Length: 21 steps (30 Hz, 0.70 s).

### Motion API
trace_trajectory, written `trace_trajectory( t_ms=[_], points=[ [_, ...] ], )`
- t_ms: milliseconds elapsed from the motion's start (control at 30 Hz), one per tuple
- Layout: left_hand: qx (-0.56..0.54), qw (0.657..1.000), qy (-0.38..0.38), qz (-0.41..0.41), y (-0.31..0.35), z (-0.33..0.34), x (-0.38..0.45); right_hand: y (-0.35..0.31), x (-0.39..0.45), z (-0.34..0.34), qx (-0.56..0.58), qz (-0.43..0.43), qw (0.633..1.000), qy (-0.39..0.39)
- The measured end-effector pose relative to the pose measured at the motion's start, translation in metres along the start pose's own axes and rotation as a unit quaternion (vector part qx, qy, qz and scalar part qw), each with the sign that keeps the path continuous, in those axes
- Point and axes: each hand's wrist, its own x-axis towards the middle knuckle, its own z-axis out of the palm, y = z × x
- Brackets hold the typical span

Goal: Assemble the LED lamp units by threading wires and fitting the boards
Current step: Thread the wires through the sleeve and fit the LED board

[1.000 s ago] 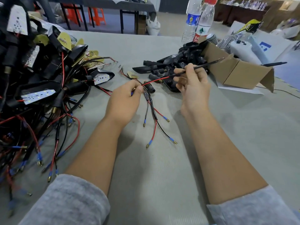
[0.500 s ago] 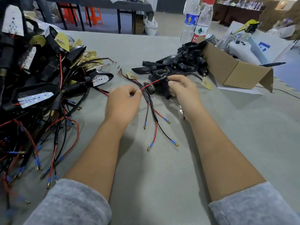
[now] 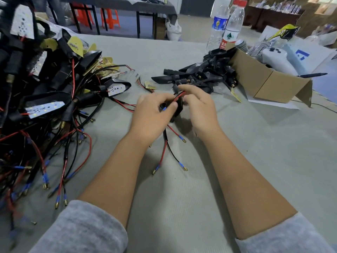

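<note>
My left hand [image 3: 151, 115] pinches the blue-tipped end of a red and black wire pair [image 3: 179, 94] at the middle of the table. My right hand [image 3: 200, 106] grips a black lamp housing [image 3: 179, 106] right beside it, largely hidden between the two hands. More red and black wires [image 3: 166, 148] with blue sleeves and brass tips lie on the table under my wrists. A heap of empty black housings [image 3: 204, 73] sits just beyond my right hand.
A big pile of wired lamp units with white LED boards [image 3: 45, 108] fills the left side. An open cardboard box [image 3: 264, 79] stands at the right, with two water bottles [image 3: 231, 28] behind it. A loose yellow board [image 3: 149, 85] lies ahead.
My right hand drew back from the housing heap with a black housing and met my left hand. The wire pair is now bunched between both hands instead of stretched out.
</note>
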Motion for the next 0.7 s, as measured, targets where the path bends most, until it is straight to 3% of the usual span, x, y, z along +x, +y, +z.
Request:
trace_trajectory(
  t_ms=[133, 300, 533, 700],
  points=[
    [0.163, 0.98, -0.112, -0.001, -0.008, 0.01, 0.0, -0.003, 0.0, -0.002, 0.055, 0.032, 0.998, -0.008],
    [0.236, 0.967, -0.091, -0.02, -0.015, 0.014, 0.0, -0.002, 0.001, -0.008, 0.102, 0.076, 0.991, 0.035],
    [0.222, 0.973, -0.049, -0.037, -0.018, 0.011, 0.001, -0.009, 0.001, -0.011, 0.23, 0.055, 0.971, 0.04],
    [0.131, 0.991, -0.002, -0.018, -0.015, 0.007, 0.003, -0.01, -0.004, -0.007, 0.127, 0.002, 0.991, 0.029]
  ],
)
